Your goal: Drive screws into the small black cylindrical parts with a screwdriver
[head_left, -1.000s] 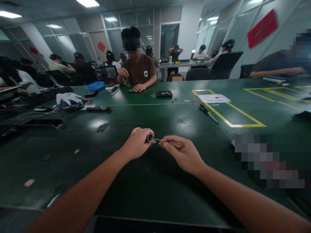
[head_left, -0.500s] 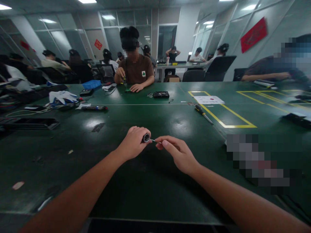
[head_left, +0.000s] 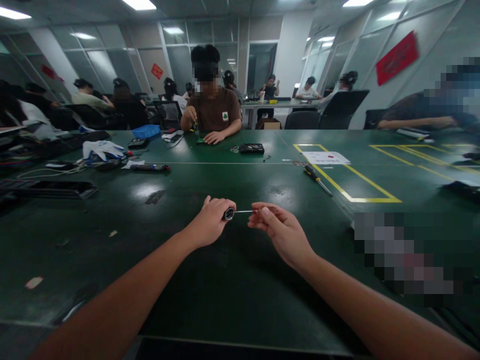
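The held cylinder is black with a silvery-grey rim; the slim screwdriver has a silver shaft and a reddish tint where its handle shows. Dark green covers the table, crossed by a thin pale line and marked with yellow outlines. A second screwdriver pairs black and yellow on its grip, the paper is white with a red mark, the basket blue, the gloves white and blue, the shirt brown with a white-and-green patch.
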### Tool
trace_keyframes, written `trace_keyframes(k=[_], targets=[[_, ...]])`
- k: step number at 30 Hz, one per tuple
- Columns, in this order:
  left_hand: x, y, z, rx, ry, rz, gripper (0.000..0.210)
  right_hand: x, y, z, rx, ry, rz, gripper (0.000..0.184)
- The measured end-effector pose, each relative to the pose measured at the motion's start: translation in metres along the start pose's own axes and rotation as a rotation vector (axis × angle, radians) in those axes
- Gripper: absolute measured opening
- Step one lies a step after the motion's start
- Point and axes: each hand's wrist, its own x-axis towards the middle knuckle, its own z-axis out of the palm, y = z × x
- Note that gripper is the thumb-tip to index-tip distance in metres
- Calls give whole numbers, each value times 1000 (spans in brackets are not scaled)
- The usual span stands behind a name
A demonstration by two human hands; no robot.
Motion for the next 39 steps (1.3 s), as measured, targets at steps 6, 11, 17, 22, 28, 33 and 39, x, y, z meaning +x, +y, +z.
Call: trace_keyframes(k=[6, 11, 17, 22, 28, 33, 39], targets=[[-1, 3, -1, 10, 0, 8, 26, 4, 2, 1, 78, 46, 42, 33], [-1, 2, -2, 29, 25, 35, 27, 4, -7, 2, 197, 36, 159, 28], [0, 1, -2, 3, 53, 16, 18, 0, -6, 4, 90, 95, -10, 27], [-1, 3, -1, -13, 42, 4, 16, -2, -2, 0, -114, 14, -72, 26], [0, 3, 0, -28, 34, -10, 13, -4, -7, 2, -242, 14, -129, 24], [0, 2, 1, -23, 28, -15, 15, -8, -9, 2, -384, -30, -209, 20], [1, 1, 2, -27, 43, -29, 19, -14, -15, 2, -770, -124, -422, 17]])
